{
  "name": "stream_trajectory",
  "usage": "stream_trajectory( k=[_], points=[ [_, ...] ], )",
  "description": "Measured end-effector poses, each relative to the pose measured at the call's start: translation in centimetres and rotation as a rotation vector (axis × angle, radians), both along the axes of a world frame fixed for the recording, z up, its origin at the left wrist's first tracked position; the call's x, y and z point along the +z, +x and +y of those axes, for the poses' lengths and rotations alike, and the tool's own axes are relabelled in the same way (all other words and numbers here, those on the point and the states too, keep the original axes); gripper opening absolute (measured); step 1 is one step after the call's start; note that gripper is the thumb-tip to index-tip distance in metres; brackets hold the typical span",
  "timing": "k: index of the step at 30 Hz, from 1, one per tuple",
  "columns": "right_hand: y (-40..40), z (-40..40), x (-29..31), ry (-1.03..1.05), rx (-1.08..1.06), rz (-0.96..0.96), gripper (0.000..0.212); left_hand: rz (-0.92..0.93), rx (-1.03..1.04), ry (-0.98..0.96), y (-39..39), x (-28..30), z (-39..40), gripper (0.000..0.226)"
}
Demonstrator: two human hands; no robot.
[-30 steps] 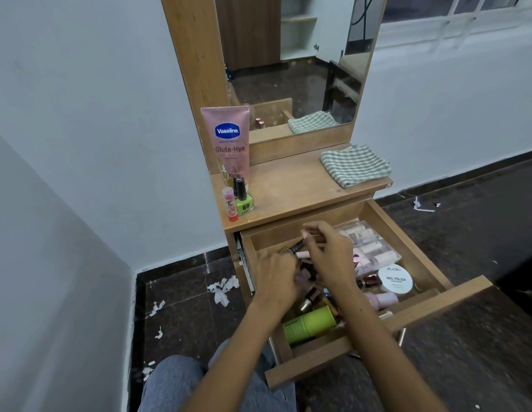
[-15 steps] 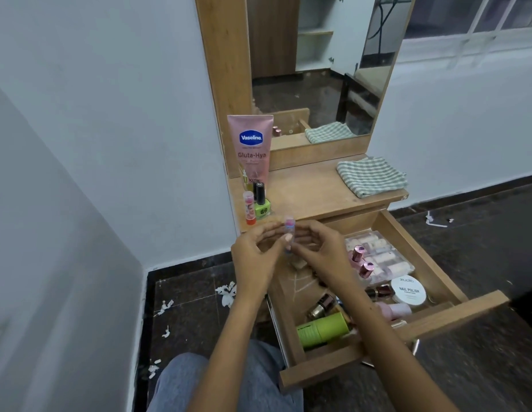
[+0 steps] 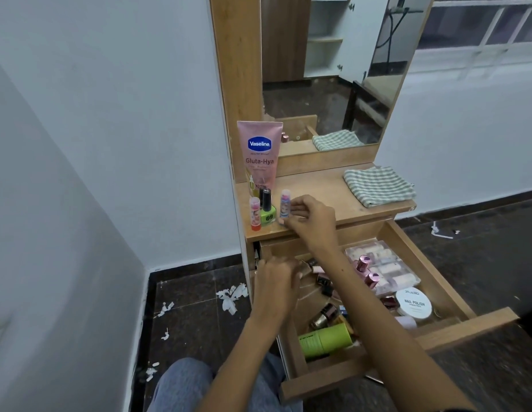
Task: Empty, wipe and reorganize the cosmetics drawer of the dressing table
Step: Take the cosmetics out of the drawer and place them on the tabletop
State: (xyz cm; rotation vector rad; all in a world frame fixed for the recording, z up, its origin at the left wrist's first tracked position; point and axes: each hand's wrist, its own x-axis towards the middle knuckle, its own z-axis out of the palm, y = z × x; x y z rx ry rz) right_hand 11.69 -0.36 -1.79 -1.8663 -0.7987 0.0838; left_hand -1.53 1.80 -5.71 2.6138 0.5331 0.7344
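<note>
The wooden drawer (image 3: 437, 337) of the dressing table stands pulled out with several cosmetics inside: a green tube (image 3: 325, 340), a white nail polish jar (image 3: 413, 304), a clear box of small bottles (image 3: 383, 269) and a brown polish bottle (image 3: 324, 316). My right hand (image 3: 312, 220) reaches over the tabletop (image 3: 318, 185) and grips a blue-and-pink lip balm stick (image 3: 285, 208), which stands upright beside a green nail polish (image 3: 267, 212) and a red lip balm (image 3: 255, 214). My left hand (image 3: 275, 285) hovers over the drawer's left end, fingers loosely curled, holding nothing visible.
A pink Vaseline tube (image 3: 260, 156) stands at the tabletop's back left against the mirror frame. A folded green checked cloth (image 3: 378, 185) lies at the right. White walls close in on the left. Paper scraps (image 3: 230, 297) litter the dark floor.
Both hands held the lip balm stick above the drawer. My right hand has carried it up onto the tabletop beside the green polish, and my left hand has dropped over the drawer.
</note>
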Motion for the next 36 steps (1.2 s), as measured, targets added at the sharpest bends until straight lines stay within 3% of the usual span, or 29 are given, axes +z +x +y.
stream_trajectory(
  k=[2,5,9,17,20,22,25,27,33,36],
  points=[
    [0.2,-1.6,0.1,0.028,-0.016,0.013,0.043,0.018,-0.025,0.029,0.8,-0.2,0.1,0.014],
    [0.2,-4.9,-0.5,0.080,-0.084,-0.031,0.031,0.176,-0.063,0.067,2.5,-1.4,0.5,0.010],
    [-0.2,-8.2,-2.4,-0.033,-0.115,-0.106,0.015,0.417,-0.069,0.152,4.5,-2.6,0.0,0.007],
    [-1.6,-9.7,-4.1,-0.136,-0.153,-0.130,0.011,0.483,-0.033,0.148,7.4,-2.8,-0.1,0.022],
    [-2.1,-10.1,-4.0,-0.110,-0.200,-0.107,0.010,0.361,0.012,-0.028,6.7,-3.1,0.1,0.013],
    [-2.5,-10.3,-4.0,-0.075,-0.232,-0.057,0.007,0.160,0.048,-0.125,5.4,-3.0,-0.1,0.009],
    [-3.2,-10.4,-3.6,-0.058,-0.263,0.047,0.014,-0.214,0.037,-0.261,2.8,-1.4,-1.0,0.024],
    [-3.6,-9.7,-3.1,-0.017,-0.183,0.158,0.022,-0.337,0.049,-0.256,1.9,-0.5,-1.4,0.028],
    [-3.7,-7.5,-1.3,0.108,-0.114,0.196,0.017,-0.509,-0.022,-0.284,1.6,0.3,-1.2,0.022],
    [-3.1,-6.7,-0.8,0.120,-0.122,0.123,0.019,-0.478,-0.058,-0.278,1.7,-0.3,-0.4,0.034]
  ],
)
